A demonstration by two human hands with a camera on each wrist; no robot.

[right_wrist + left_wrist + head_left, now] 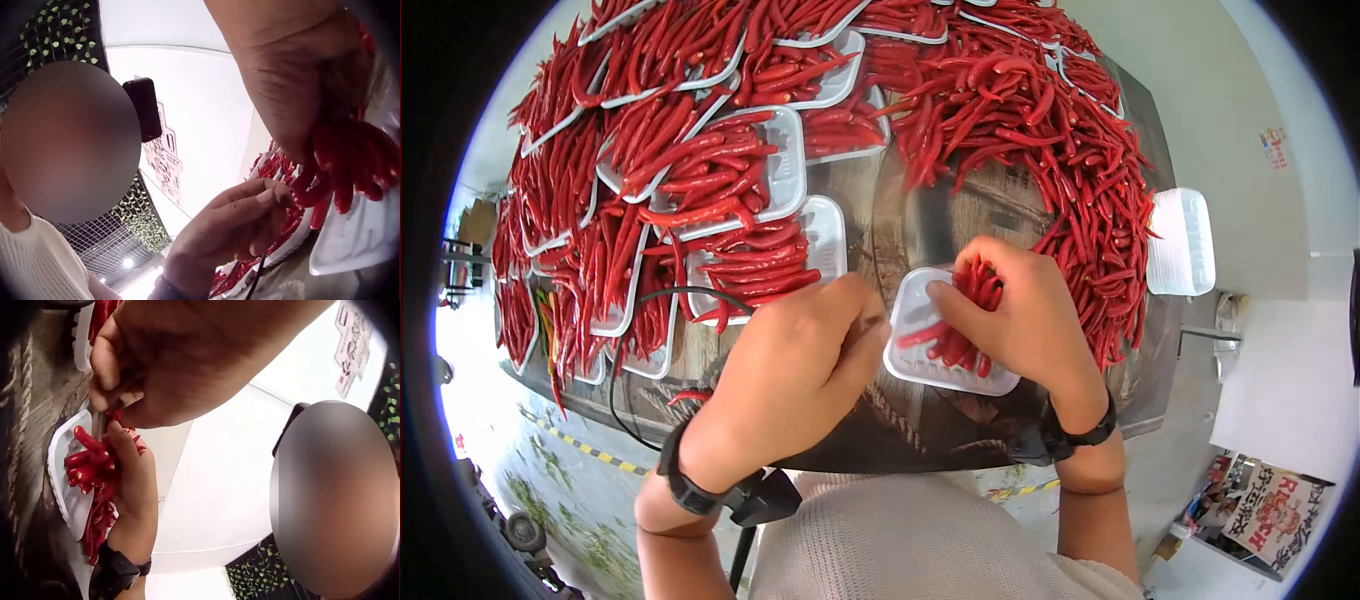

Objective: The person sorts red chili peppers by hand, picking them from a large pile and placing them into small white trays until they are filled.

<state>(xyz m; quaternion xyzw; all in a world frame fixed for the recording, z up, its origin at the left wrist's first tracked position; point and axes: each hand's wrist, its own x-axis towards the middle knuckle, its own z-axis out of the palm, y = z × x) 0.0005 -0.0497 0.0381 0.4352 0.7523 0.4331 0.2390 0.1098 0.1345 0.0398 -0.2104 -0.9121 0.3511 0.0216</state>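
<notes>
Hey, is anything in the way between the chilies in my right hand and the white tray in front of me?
Nothing visible. The right hand grips the bunch of chilies directly over the white tray, some already lying in it. The left hand is at its left rim, beside the path.

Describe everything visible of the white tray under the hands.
White, shallow rectangular tray with rounded corners, looks like foam. It lies flat on the dark printed table, near its front edge. A small bunch of red chillies lies in it, gripped by the right hand, which covers its right side. The left hand sits at its left edge; contact unclear.
</notes>
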